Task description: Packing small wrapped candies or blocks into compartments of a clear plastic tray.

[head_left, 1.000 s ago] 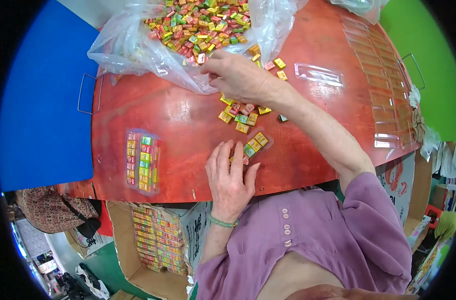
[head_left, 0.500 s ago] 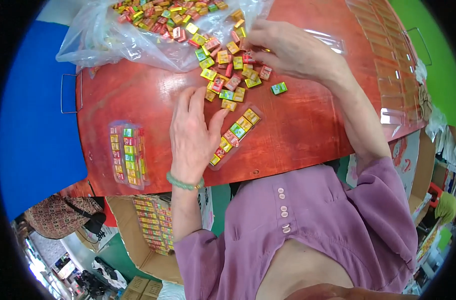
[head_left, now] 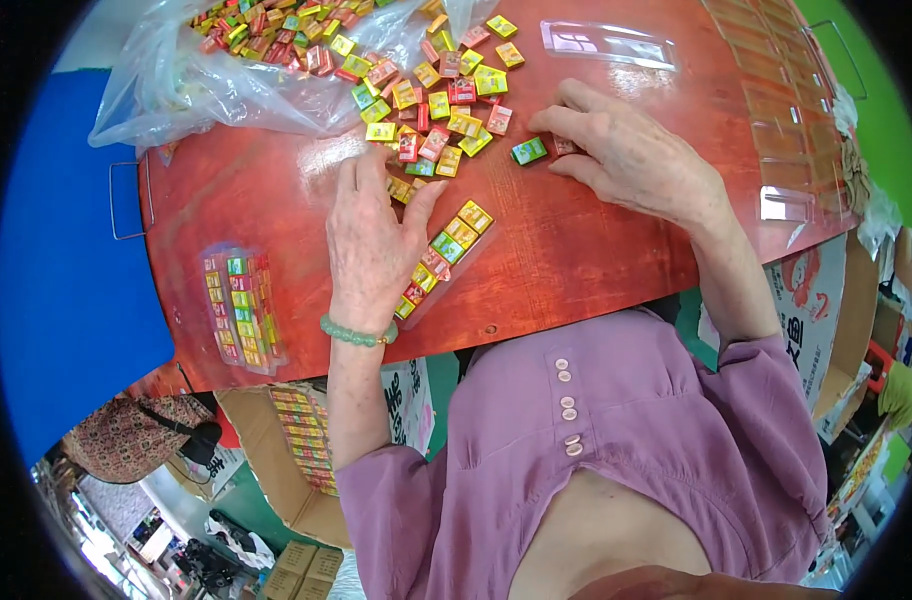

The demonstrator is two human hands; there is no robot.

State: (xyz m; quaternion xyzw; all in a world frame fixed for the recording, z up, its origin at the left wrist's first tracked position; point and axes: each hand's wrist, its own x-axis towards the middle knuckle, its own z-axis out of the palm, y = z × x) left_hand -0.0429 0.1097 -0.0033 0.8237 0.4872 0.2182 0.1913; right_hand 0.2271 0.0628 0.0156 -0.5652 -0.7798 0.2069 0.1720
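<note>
My left hand, with a green bead bracelet at its wrist, rests at the near edge of a loose pile of small candy-like boxes. Its thumb and fingers are apart around a few yellow boxes, seemingly touching them. Just right of that hand, a narrow clear tray lies slanted, holding one row of yellow, green and red boxes. My right hand is bent over a small red box, partly hidden by the fingers. A green box lies beside its fingertips.
A clear plastic bag spills many more boxes at the far left. Filled trays lie at the table's left. An unfilled clear tray and stacked trays are at the far right. Below the table stands a carton of packed boxes.
My right hand has drawn back from the pile to the right, with a red box now at its fingers. My left hand stays by the pile's near edge. The whole view has shifted slightly.
</note>
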